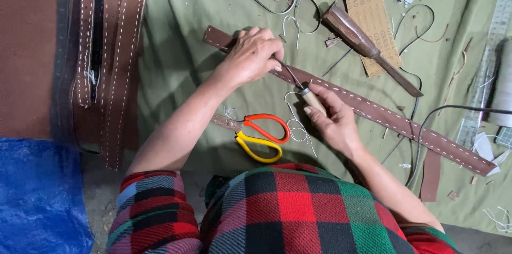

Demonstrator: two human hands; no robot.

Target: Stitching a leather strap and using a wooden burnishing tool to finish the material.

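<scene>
A long brown leather strap [394,120] with white stitching lies diagonally across a green cloth [176,46]. My left hand [250,56] presses on the strap near its upper left end, fingers pinching at the strap. My right hand [330,118] grips a small awl [305,93] with a pale wooden handle, its metal tip pointing up toward my left fingers at the strap. Loose white thread [297,126] trails below the awl.
Scissors [258,134] with orange and yellow handles lie near my body. A wooden-handled knife tool [362,46] rests on sandpaper [370,16]. Stitched brown straps [114,56] lie at left, a clear ruler [488,67] at right, a blue sheet [37,195] at lower left.
</scene>
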